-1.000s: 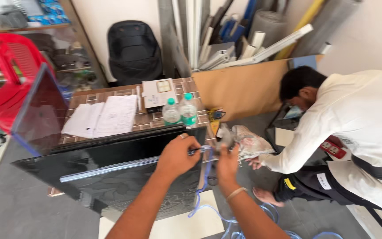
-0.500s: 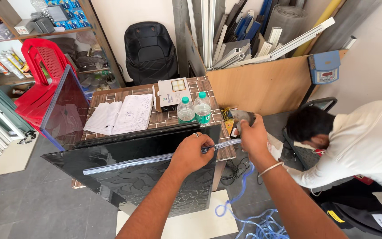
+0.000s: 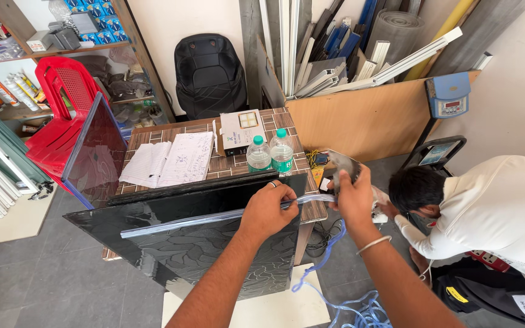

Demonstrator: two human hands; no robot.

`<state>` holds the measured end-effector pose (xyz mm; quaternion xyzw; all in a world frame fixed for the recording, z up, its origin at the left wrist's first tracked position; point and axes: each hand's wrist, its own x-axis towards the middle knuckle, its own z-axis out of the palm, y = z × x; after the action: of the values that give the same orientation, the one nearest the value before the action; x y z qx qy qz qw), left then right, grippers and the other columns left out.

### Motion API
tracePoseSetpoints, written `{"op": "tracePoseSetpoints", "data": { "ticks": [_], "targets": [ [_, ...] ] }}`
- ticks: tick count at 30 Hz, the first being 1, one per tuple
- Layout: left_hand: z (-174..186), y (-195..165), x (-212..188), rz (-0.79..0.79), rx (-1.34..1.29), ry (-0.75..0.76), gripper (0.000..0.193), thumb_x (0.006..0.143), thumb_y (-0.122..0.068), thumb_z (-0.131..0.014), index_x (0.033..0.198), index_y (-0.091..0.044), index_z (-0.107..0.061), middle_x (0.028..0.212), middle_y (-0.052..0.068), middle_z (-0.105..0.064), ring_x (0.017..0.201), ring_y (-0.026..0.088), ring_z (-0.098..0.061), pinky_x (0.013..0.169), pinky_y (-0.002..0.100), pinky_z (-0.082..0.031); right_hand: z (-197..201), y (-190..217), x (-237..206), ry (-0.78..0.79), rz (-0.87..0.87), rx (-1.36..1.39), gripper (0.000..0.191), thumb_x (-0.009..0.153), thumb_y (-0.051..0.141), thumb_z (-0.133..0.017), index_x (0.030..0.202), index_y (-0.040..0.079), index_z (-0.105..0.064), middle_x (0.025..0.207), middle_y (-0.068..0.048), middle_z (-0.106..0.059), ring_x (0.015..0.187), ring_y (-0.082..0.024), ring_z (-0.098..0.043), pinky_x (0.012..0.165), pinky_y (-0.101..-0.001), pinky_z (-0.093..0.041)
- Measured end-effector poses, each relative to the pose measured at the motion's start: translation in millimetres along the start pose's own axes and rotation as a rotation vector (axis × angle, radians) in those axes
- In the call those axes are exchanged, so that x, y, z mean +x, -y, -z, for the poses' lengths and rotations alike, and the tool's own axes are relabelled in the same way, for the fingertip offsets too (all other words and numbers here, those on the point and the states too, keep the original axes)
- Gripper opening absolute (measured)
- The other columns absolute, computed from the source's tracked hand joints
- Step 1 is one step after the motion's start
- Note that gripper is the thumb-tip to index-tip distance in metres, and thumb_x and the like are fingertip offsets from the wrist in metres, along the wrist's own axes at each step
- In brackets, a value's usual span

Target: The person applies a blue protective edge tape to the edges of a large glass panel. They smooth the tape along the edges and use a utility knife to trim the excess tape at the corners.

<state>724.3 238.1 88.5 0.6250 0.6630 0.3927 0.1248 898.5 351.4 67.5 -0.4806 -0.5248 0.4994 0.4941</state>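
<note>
Table: a small wooden table (image 3: 195, 130) with a brick-pattern top stands in the middle of the room, a black chair behind it.
Dark panel: a large glossy black panel (image 3: 195, 243) leans against the table's near side, its top edge level with the tabletop.
Co-worker: a person in a white shirt (image 3: 499, 206) crouches low at the right, head down beside the table.
Red chairs: stacked red plastic chairs (image 3: 59, 103) sit at the left, with a second dark panel leaning on them.
Papers: open written sheets (image 3: 168, 161) lie on the tabletop beside a small white box.
Bottles: two clear bottles with green caps (image 3: 270, 152) stand at the table's near edge, touching each other.
Left hand: the left hand (image 3: 268, 209) is curled shut, pinching the clear strip against the panel's top edge.
Right hand: the right hand (image 3: 353, 194) is closed around a grey tool, just right of the panel's corner.
Clear strip: the clear bluish strip (image 3: 208, 217) runs along the panel's top edge, through both hands, then trails in loops to the floor.
</note>
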Motion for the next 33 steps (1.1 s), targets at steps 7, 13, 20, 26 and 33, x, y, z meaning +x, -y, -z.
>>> {"op": "tracePoseSetpoints", "data": {
  "ticks": [7,13,20,26,33],
  "targets": [
    [-3,2,-1,-0.041,-0.027,-0.067,0.014,0.078,-0.018,-0.075,0.089,-0.009,-0.073,0.09,0.005,-0.07,0.086,0.024,-0.072,0.075,0.038,-0.058,8,-1,-76,-0.078,0.395,-0.616,0.039,0.101,0.026,-0.056,0.133,0.005,-0.048,0.075,-0.013,-0.075,0.066,-0.036,-0.072,0.059,-0.0478,-0.054],
    [-7,5,3,-0.05,-0.001,-0.078,0.015,0.078,-0.018,-0.075,0.09,-0.009,-0.072,0.09,0.004,-0.07,0.082,0.025,-0.073,0.072,0.037,-0.058,-12,3,-119,-0.05,0.524,-0.87,0.036,0.098,0.027,-0.06,0.128,0.008,-0.055,0.068,-0.014,-0.07,0.059,-0.036,-0.069,0.052,-0.048,-0.051],
    [-9,9,1,-0.095,-0.004,-0.104,0.015,0.08,-0.02,-0.077,0.089,-0.009,-0.072,0.089,0.008,-0.069,0.082,0.03,-0.07,0.07,0.041,-0.057,-23,6,-133,-0.132,0.586,-0.971,0.04,0.093,0.024,-0.062,0.127,0.006,-0.055,0.062,-0.012,-0.069,0.05,-0.033,-0.067,0.044,-0.0455,-0.051],
    [-7,7,5,-0.073,0.02,-0.077,0.017,0.08,-0.02,-0.076,0.091,-0.009,-0.07,0.092,0.007,-0.069,0.082,0.031,-0.07,0.069,0.043,-0.056,-34,10,-120,-0.095,0.585,-0.979,0.041,0.094,0.023,-0.061,0.129,0.004,-0.053,0.06,-0.013,-0.069,0.048,-0.032,-0.067,0.043,-0.0449,-0.051],
    [-8,10,7,-0.146,0.076,-0.091,0.016,0.079,-0.018,-0.075,0.092,-0.01,-0.068,0.093,0.008,-0.067,0.084,0.032,-0.069,0.069,0.045,-0.056,-22,15,-111,0.035,0.573,-1.031,0.041,0.092,0.023,-0.061,0.127,0.004,-0.05,0.055,-0.014,-0.067,0.048,-0.033,-0.067,0.046,-0.0462,-0.053]
  ]
}}
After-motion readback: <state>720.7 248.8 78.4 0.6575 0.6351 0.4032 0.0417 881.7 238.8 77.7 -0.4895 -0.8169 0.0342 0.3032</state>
